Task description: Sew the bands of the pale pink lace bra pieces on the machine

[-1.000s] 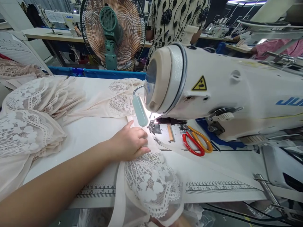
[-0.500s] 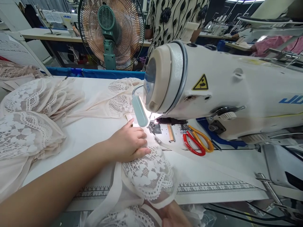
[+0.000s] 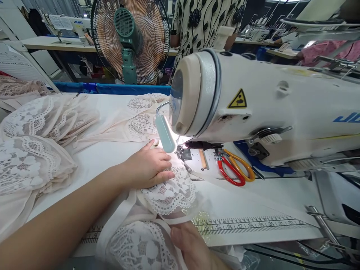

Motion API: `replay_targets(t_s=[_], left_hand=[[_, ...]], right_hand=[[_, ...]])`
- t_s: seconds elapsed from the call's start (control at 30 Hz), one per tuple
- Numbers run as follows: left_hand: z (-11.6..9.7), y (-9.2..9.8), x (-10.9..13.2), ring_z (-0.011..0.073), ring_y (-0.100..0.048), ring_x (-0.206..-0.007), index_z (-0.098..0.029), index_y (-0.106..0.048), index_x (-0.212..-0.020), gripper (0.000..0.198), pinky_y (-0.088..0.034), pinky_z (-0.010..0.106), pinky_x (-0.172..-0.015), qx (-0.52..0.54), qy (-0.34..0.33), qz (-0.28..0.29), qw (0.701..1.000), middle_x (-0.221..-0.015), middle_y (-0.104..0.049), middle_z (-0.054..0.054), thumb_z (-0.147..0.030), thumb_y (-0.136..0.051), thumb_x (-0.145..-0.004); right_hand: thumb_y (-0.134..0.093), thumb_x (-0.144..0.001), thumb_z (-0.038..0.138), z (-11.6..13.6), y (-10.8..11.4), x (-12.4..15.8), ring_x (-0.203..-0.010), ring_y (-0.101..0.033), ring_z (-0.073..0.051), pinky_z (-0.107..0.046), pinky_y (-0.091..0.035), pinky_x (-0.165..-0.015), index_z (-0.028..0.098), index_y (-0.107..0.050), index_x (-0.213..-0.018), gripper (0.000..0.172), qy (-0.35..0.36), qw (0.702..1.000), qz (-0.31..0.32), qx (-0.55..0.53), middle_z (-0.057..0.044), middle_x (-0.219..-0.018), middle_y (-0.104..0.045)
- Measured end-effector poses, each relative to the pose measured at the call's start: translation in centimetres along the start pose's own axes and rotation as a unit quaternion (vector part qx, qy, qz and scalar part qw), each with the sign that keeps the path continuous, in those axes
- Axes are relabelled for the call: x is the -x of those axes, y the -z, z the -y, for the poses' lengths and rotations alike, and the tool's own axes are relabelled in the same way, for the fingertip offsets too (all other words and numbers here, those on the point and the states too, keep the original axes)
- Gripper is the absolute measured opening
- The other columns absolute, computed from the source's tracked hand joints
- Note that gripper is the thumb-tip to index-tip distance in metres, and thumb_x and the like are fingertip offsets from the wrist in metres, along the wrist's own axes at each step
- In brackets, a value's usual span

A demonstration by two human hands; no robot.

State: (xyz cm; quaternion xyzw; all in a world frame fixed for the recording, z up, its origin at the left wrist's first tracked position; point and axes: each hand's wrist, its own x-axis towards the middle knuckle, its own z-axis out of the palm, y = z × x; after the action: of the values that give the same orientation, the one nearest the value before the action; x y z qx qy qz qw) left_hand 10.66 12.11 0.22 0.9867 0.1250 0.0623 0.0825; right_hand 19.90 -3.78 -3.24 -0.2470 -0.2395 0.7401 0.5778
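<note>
My left hand (image 3: 149, 167) lies flat with fingers stretched on a piece of cream lace fabric (image 3: 168, 191), pressing it onto the table just left of the needle area (image 3: 181, 150) of a white sewing machine (image 3: 253, 108). My right hand (image 3: 188, 243) comes up from the bottom edge and holds the near edge of the same lace fabric, its fingers closed on the band. A small lamp (image 3: 164, 131) on a bent neck shines on the needle plate.
Red and orange scissors (image 3: 233, 168) lie on the machine bed right of the needle. A heap of lace pieces (image 3: 36, 138) fills the table's left. A printed ruler (image 3: 253, 223) runs along the table's front. A standing fan (image 3: 131, 37) and a person in a patterned shirt (image 3: 208, 22) are behind.
The lace fabric has been drawn up onto the table toward the needle. My right hand has risen into view at the bottom edge. My left hand slid slightly left with the cloth.
</note>
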Motion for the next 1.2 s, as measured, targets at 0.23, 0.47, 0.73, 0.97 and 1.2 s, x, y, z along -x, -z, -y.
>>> replay_targets(t_s=[0.23, 0.47, 0.73, 0.97, 1.2], left_hand=[[0.3, 0.6, -0.2, 0.0197, -0.056, -0.092, -0.018, -0.060, -0.084, 0.041, -0.026, 0.053, -0.100, -0.011, 0.015, 0.055, 0.998, -0.103, -0.062, 0.006, -0.038, -0.026, -0.094], [-0.6, -0.4, -0.9, 0.0230, -0.056, -0.091, -0.014, -0.056, -0.113, 0.044, -0.037, 0.045, -0.090, -0.079, 0.027, 0.027, 0.996, -0.103, -0.064, 0.009, -0.044, -0.033, -0.091], [-1.5, -1.1, -1.4, 0.0276, -0.053, -0.096, -0.014, -0.057, -0.116, 0.051, -0.037, 0.047, -0.086, -0.150, 0.026, 0.029, 0.988, -0.104, -0.061, 0.010, -0.051, -0.035, -0.089], [-2.0, -1.3, -1.5, 0.0284, -0.053, -0.090, -0.012, -0.057, -0.116, 0.059, -0.036, 0.051, -0.085, -0.209, 0.040, 0.033, 0.977, -0.100, -0.059, 0.013, -0.056, -0.032, -0.087], [-1.6, -2.0, -1.8, 0.0324, -0.054, -0.095, -0.009, -0.054, -0.118, 0.062, -0.030, 0.055, -0.090, -0.222, 0.075, 0.028, 0.972, -0.106, -0.059, 0.016, -0.058, -0.036, -0.085]], right_hand=[[-0.060, -0.077, 0.041, -0.7, 0.5, -1.3, -0.122, -0.044, -0.024, -0.043, -0.027, -0.106, 0.025, -0.053, -0.124, 0.050, 0.058, 0.998, -0.019, 0.016, -0.007, -0.111, -0.066], [-0.063, -0.074, 0.041, -0.3, -0.1, -1.6, -0.116, -0.049, -0.027, -0.045, -0.033, -0.101, 0.022, -0.055, -0.122, 0.053, 0.025, 0.999, -0.031, -0.003, -0.007, -0.108, -0.067], [-0.066, -0.070, 0.041, 0.0, -0.4, -1.7, -0.114, -0.051, -0.027, -0.043, -0.032, -0.102, 0.019, -0.058, -0.118, 0.054, -0.006, 0.999, -0.030, -0.027, -0.008, -0.106, -0.067], [-0.065, -0.070, 0.036, 0.1, -0.7, -2.0, -0.111, -0.053, -0.027, -0.042, -0.033, -0.100, 0.017, -0.058, -0.117, 0.051, 0.004, 0.999, -0.011, -0.050, -0.008, -0.103, -0.068], [-0.062, -0.072, 0.037, 0.1, -0.4, -1.8, -0.108, -0.054, -0.027, -0.042, -0.039, -0.096, 0.021, -0.064, -0.107, 0.039, -0.016, 1.000, -0.004, -0.016, -0.005, -0.100, -0.068]])
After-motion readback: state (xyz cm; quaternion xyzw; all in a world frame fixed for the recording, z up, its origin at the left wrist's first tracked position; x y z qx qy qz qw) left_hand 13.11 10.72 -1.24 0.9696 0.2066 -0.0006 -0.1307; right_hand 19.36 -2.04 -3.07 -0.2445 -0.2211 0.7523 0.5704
